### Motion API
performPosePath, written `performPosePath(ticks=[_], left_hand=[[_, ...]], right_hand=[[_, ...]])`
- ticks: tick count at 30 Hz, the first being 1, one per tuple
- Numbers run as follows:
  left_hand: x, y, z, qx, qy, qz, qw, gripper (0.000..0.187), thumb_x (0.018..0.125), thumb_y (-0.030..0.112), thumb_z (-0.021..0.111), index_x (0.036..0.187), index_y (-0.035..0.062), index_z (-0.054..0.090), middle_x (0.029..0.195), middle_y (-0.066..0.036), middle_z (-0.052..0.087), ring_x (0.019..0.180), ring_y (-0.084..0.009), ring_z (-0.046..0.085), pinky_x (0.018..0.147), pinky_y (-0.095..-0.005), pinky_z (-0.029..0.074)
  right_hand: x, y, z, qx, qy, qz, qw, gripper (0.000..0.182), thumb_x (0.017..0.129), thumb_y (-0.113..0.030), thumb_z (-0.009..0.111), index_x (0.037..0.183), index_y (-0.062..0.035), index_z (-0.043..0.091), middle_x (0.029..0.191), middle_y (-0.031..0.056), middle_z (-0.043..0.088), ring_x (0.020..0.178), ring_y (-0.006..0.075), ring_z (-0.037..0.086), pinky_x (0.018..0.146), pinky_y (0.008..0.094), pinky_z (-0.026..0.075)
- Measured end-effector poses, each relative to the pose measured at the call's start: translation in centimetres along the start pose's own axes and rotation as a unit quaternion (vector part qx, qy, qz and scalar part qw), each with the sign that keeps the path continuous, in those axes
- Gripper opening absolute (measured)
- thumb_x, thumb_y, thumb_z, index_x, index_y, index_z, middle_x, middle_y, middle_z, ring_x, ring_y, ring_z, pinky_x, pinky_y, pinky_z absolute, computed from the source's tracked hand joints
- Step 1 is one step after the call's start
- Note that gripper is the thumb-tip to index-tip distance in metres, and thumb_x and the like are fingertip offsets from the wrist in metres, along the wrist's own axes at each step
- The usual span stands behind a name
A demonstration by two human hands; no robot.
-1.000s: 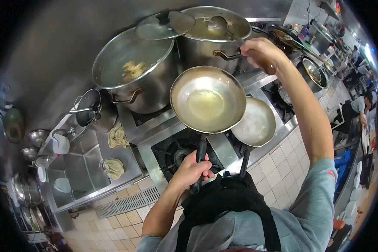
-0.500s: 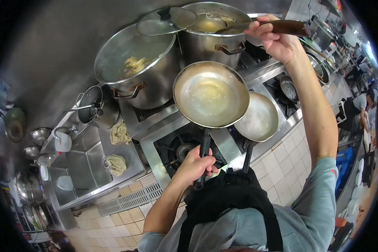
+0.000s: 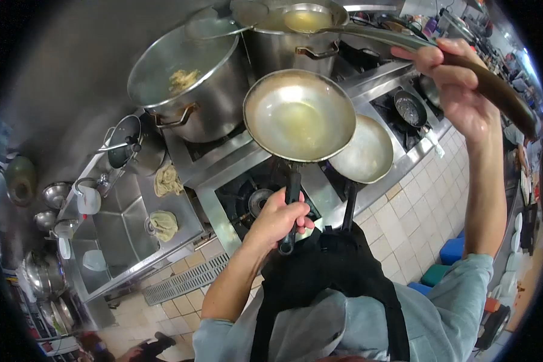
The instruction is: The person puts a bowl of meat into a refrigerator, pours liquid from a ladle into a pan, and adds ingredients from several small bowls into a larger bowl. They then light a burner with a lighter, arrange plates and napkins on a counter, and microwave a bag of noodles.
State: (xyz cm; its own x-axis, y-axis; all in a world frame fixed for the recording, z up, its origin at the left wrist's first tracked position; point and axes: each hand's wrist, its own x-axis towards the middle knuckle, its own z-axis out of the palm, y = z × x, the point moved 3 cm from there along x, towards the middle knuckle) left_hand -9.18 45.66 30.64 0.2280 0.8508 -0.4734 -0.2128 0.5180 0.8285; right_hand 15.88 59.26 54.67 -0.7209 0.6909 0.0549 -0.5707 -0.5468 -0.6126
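Note:
My left hand (image 3: 277, 218) is closed around the black handle of a frying pan (image 3: 301, 120), tilted above the stove. A shallow, pale yellow liquid lies in the pan. My right hand (image 3: 461, 84) grips the dark handle of a long ladle (image 3: 368, 35) at the upper right. The ladle's bowl holds yellowish liquid above the mouth of the right stockpot (image 3: 274, 51). A glass lid (image 3: 214, 29) overlaps that pot's rim. Left of it, another large stockpot (image 3: 211, 111) contains cloudy liquid and a pale lump. A second frying pan (image 3: 371, 154) sits just right of the held one.
A gas burner (image 3: 258, 202) lies beneath my left hand's pan. To the left are a steel sink (image 3: 111, 226), two crumpled cloths (image 3: 168, 181) and a lidded pot (image 3: 145, 154). A small black pan (image 3: 410, 110) rests on the right burner. Other people are at the far right.
The ladle has risen from inside the right stockpot, its bowl now filled. My right hand has moved right and closer to the camera. My left hand still holds the pan; the view has shifted slightly.

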Motion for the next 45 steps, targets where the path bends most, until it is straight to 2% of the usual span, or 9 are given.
performPosePath(ticks=[2, 7, 12, 16, 18, 20, 30, 40, 45], left_hand=[[0.0, 0.0, 0.2, -0.001, 0.002, -0.004, 1.000, 0.014, 0.085, 0.010, 0.062, 0.092, 0.0051, 0.049, 0.063, -0.003, 0.055, 0.064, -0.0195, 0.068, 0.051, -0.0277, 0.049], [-0.3, -0.1, 0.4, -0.019, -0.002, -0.013, 1.000, 0.015, 0.086, 0.008, 0.061, 0.094, 0.0051, 0.048, 0.065, -0.003, 0.055, 0.065, -0.0201, 0.068, 0.051, -0.0284, 0.050], [-0.5, -0.1, 0.6, -0.018, -0.018, -0.010, 1.000, 0.014, 0.086, 0.008, 0.060, 0.093, 0.0049, 0.048, 0.066, -0.004, 0.054, 0.066, -0.0215, 0.068, 0.051, -0.0297, 0.049], [-0.5, -0.1, 0.3, -0.022, -0.014, -0.020, 0.999, 0.016, 0.087, 0.008, 0.063, 0.092, 0.0056, 0.048, 0.064, -0.002, 0.054, 0.065, -0.0196, 0.067, 0.052, -0.0284, 0.049], [-0.2, -0.4, 0.0, -0.022, -0.017, -0.014, 1.000, 0.016, 0.087, 0.008, 0.062, 0.092, 0.0056, 0.048, 0.065, -0.003, 0.054, 0.065, -0.0197, 0.067, 0.053, -0.0285, 0.049], [0.0, -0.5, -0.2, -0.019, -0.023, -0.007, 1.000, 0.016, 0.087, 0.008, 0.062, 0.092, 0.0055, 0.048, 0.065, -0.003, 0.054, 0.066, -0.0199, 0.067, 0.053, -0.0286, 0.049], [0.5, -2.2, -1.5, -0.027, -0.026, -0.011, 0.999, 0.015, 0.088, 0.007, 0.062, 0.095, 0.0047, 0.049, 0.064, -0.003, 0.054, 0.066, -0.0215, 0.068, 0.054, -0.0299, 0.050], [0.9, -2.5, -2.6, -0.021, -0.016, -0.018, 0.999, 0.016, 0.087, 0.006, 0.062, 0.096, 0.0038, 0.048, 0.064, -0.004, 0.055, 0.066, -0.0223, 0.068, 0.055, -0.0311, 0.051], [0.9, -2.6, -3.2, -0.023, -0.001, -0.028, 0.999, 0.016, 0.087, 0.006, 0.061, 0.096, 0.0051, 0.048, 0.064, -0.004, 0.055, 0.067, -0.0222, 0.068, 0.056, -0.0312, 0.051]], right_hand=[[-1.9, 1.2, 0.5, 0.001, 0.012, 0.002, 1.000, 0.060, 0.103, -0.011, 0.040, 0.137, 0.0260, 0.005, 0.100, 0.0179, 0.050, 0.064, 0.0158, 0.062, 0.042, 0.0261, 0.056], [-6.0, 4.2, -0.5, -0.004, 0.129, 0.011, 0.992, 0.058, 0.101, -0.012, 0.038, 0.143, 0.0182, 0.011, 0.097, 0.0171, 0.051, 0.049, 0.0187, 0.059, 0.041, 0.0279, 0.057], [-7.9, 7.7, -1.2, -0.291, 0.258, 0.034, 0.921, 0.066, 0.083, -0.022, 0.060, 0.131, 0.0193, 0.041, 0.074, 0.0077, 0.054, 0.034, 0.0092, 0.046, 0.025, 0.0215, 0.035], [-8.6, 10.3, -0.6, -0.420, 0.328, 0.091, 0.841, 0.070, 0.071, -0.009, 0.069, 0.135, 0.0095, 0.049, 0.081, 0.0064, 0.062, 0.043, 0.0121, 0.053, 0.036, 0.0248, 0.043], [-9.6, 10.7, -1.6, -0.542, 0.274, 0.122, 0.785, 0.071, 0.079, -0.004, 0.067, 0.145, 0.0043, 0.041, 0.085, 0.0029, 0.060, 0.067, 0.0099, 0.059, 0.057, 0.0233, 0.048], [-9.9, 11.0, -1.9, -0.622, 0.236, 0.077, 0.743, 0.071, 0.081, -0.006, 0.067, 0.146, 0.0041, 0.039, 0.087, 0.0024, 0.061, 0.068, 0.0084, 0.058, 0.061, 0.0228, 0.047], [-2.9, 7.3, -0.5, -0.545, 0.292, -0.058, 0.784, 0.070, 0.076, -0.013, 0.070, 0.139, 0.0050, 0.046, 0.082, 0.0051, 0.061, 0.055, 0.0092, 0.056, 0.043, 0.0234, 0.041], [9.0, 2.3, -6.9, -0.595, 0.260, -0.047, 0.759, 0.065, 0.074, -0.018, 0.066, 0.132, 0.0080, 0.051, 0.078, 0.0064, 0.061, 0.053, 0.0131, 0.054, 0.049, 0.0277, 0.043], [12.9, 1.4, -9.6, -0.595, 0.268, -0.052, 0.756, 0.043, 0.074, -0.020, 0.066, 0.109, 0.0061, 0.061, 0.078, 0.0065, 0.061, 0.056, 0.0128, 0.054, 0.050, 0.0268, 0.042]])
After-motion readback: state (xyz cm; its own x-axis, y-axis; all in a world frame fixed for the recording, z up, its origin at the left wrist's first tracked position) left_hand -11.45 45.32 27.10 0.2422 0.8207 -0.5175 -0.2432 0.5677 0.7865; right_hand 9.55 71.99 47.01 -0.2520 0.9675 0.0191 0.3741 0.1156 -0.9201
